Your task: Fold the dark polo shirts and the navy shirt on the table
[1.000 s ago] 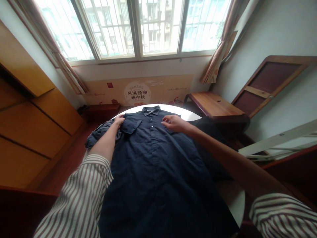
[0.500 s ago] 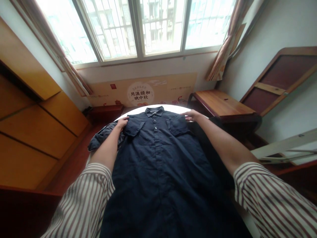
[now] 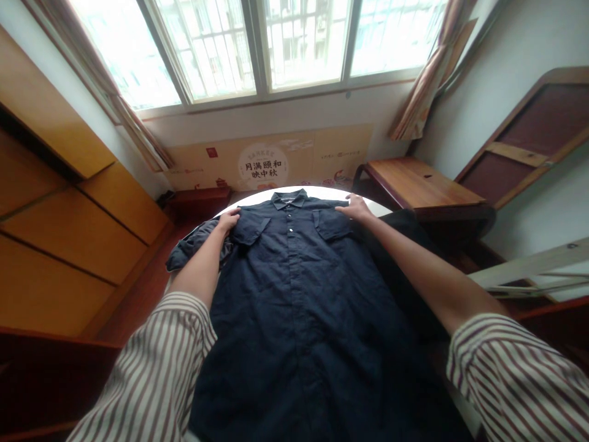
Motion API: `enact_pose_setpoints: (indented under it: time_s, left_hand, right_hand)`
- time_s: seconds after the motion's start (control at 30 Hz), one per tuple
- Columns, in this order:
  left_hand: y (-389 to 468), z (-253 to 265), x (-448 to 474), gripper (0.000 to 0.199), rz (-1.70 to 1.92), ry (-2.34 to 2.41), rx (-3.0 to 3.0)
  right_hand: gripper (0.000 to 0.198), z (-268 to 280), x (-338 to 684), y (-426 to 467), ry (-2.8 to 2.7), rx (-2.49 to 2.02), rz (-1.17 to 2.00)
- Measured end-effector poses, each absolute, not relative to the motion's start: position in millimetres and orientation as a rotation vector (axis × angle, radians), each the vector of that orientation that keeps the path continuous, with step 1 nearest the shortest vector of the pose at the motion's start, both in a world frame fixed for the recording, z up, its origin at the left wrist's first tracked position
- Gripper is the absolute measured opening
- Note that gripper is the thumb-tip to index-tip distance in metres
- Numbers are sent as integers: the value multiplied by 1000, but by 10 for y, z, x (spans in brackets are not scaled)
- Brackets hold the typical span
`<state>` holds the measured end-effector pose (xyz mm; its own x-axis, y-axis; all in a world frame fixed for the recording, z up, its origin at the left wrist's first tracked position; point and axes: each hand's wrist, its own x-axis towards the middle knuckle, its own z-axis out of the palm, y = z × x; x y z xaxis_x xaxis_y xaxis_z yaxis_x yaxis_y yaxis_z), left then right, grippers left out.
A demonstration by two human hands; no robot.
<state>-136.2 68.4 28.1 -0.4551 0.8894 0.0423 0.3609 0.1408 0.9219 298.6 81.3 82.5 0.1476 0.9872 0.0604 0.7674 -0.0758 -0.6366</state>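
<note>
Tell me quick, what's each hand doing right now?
Left hand: closed, holding the dark shirt by its shoulder edge.
Right hand: at the opposite shoulder edge; whether its grip is closed can't be told.

Wall poster [image 3: 271, 158]: "月满颐和 映中秋"; other txt illeg.

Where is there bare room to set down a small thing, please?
The white table shows bare in a narrow strip between its far edge and the dark shirt. The wooden desk, at the right, offers wider room. Crowded: the shirt fills the middle; a crumpled garment lies beside the left hand, dark cloth near the right hand.
</note>
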Motion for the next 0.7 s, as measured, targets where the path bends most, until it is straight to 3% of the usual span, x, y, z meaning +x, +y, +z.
enact_pose_setpoints:
  time_s: [0.1,0.27,0.37,0.47,0.7]
  left_hand:
    - [592,422,-1266,46,1318,1937,1247]
    - [66,866,-1003,36,1300,1930,1653]
    - [-742,1062,-885,34,1027,1734,2143]
    - [-1793,1067,-921,32,755,1716,2252]
    - [-3638,684,-1380,31,585,1816,2207]
  right_hand:
    - [46,990,2998,241,-2145,-1667,295]
    - [28,1124,3178,-1357,-2638,-973,378]
    - [23,1051,3353,-2235,-2710,-804,395]
    - [20,921,3431,-2793,-2649,-745,410]
    - [19,759,2954,-3115,-2675,-647,430]
